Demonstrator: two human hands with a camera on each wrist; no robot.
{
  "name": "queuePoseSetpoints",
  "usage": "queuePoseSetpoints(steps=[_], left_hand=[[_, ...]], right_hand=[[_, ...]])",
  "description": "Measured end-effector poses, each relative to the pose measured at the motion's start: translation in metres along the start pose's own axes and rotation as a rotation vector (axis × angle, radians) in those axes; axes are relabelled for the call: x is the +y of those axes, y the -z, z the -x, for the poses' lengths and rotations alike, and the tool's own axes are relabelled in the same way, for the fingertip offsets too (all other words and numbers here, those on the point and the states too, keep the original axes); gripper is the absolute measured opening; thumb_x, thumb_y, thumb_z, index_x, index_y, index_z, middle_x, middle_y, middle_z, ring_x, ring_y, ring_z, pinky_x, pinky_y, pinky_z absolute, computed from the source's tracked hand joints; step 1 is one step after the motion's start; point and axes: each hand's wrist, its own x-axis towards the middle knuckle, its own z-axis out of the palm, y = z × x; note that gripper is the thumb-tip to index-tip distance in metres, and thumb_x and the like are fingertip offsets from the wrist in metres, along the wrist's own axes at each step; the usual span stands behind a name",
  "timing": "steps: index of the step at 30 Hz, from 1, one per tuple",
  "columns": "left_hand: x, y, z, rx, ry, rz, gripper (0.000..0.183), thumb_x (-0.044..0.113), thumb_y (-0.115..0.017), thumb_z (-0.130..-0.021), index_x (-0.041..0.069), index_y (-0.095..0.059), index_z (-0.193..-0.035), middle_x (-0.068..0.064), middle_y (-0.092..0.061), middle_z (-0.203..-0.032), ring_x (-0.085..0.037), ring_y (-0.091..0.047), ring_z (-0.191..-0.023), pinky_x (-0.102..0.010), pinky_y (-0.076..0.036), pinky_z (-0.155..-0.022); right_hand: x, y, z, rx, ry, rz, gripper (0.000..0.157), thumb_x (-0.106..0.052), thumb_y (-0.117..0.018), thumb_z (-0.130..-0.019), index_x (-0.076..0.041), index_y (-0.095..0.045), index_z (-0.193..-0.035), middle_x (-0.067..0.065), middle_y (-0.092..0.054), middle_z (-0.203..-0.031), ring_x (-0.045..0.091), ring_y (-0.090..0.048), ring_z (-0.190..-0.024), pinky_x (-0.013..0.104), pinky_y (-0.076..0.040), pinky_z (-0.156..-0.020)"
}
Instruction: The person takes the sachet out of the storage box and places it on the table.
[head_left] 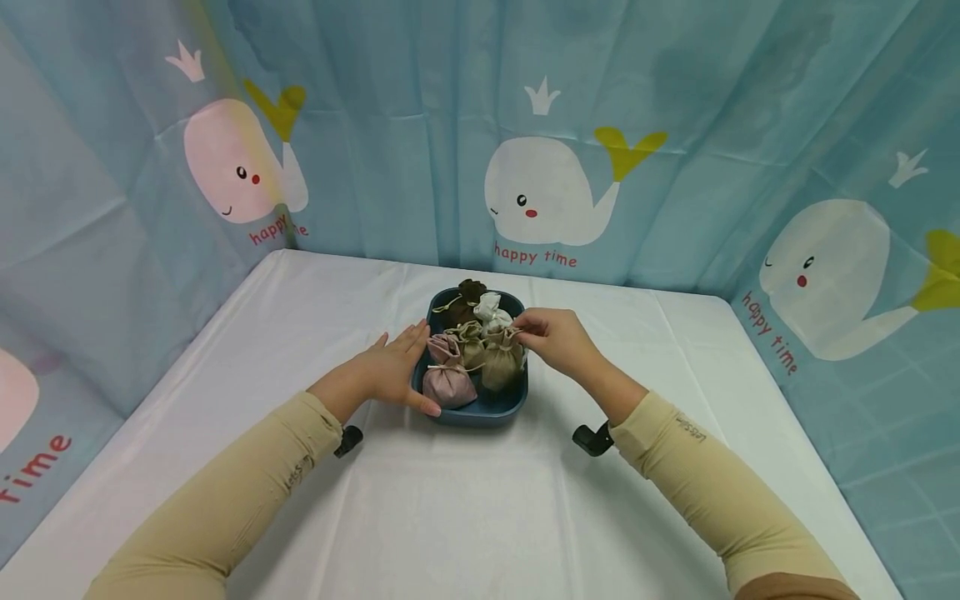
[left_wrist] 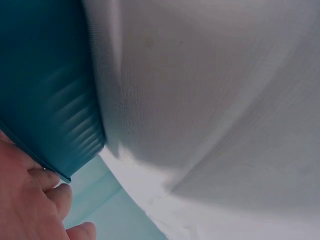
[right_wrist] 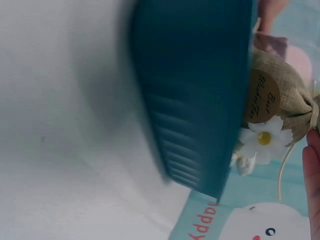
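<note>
A dark blue plastic basin holds several small drawstring pouches. My right hand pinches the gathered top of a tan burlap pouch at the basin's right side. In the right wrist view this burlap pouch shows a round brown label and a white daisy with a yellow centre. Spread along the left rim, my left hand rests with straight fingers, its thumb at the front corner. Nearest to it sits a pink pouch. Behind are an olive pouch, a dark brown pouch and a white pouch.
The basin stands on a table with a white cloth. Blue curtains printed with whales enclose the back and sides. A black wrist camera sits under the left wrist and another black camera under the right.
</note>
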Motion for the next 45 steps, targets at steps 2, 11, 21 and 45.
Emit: queuePoseSetpoints(steps=[2,11,21,45], left_hand=[[-0.001,0.0,0.0,-0.005,0.001,0.004,0.136,0.086,-0.052,-0.054,0.004,0.003,-0.146,-0.011,0.008,-0.153,-0.028,0.001,-0.14,-0.057,-0.006,-0.106],[0.0,0.002,0.002,-0.003,-0.016,-0.006,0.139,0.09,-0.045,-0.05,0.001,0.001,-0.146,-0.012,0.006,-0.153,-0.028,-0.001,-0.14,-0.058,-0.007,-0.106],[-0.001,0.002,0.002,-0.004,-0.02,-0.007,0.139,0.091,-0.044,-0.05,0.001,0.001,-0.146,-0.013,0.006,-0.153,-0.028,0.0,-0.14,-0.058,-0.007,-0.106],[0.0,0.002,0.003,-0.012,-0.015,0.005,0.136,0.088,-0.048,-0.054,0.002,0.003,-0.146,-0.012,0.008,-0.153,-0.026,0.001,-0.14,-0.057,-0.007,-0.107]], right_hand=[[-0.001,0.003,0.0,0.018,0.01,-0.001,0.006,-0.014,-0.066,-0.085,-0.015,-0.071,-0.087,-0.003,-0.068,-0.082,0.01,-0.063,-0.077,0.03,-0.052,-0.069],[-0.009,0.024,-0.001,0.09,-0.019,-0.035,0.006,-0.014,-0.066,-0.084,-0.015,-0.072,-0.086,-0.002,-0.068,-0.082,0.01,-0.064,-0.077,0.031,-0.052,-0.068],[-0.003,0.044,0.001,0.143,-0.094,-0.069,0.008,-0.017,-0.067,-0.084,-0.012,-0.072,-0.088,0.002,-0.07,-0.087,0.014,-0.066,-0.082,0.033,-0.051,-0.071],[0.047,0.058,0.011,0.281,-0.234,0.044,0.015,-0.022,-0.066,-0.085,-0.008,-0.069,-0.088,0.009,-0.069,-0.087,0.023,-0.061,-0.082,0.037,-0.047,-0.068]])
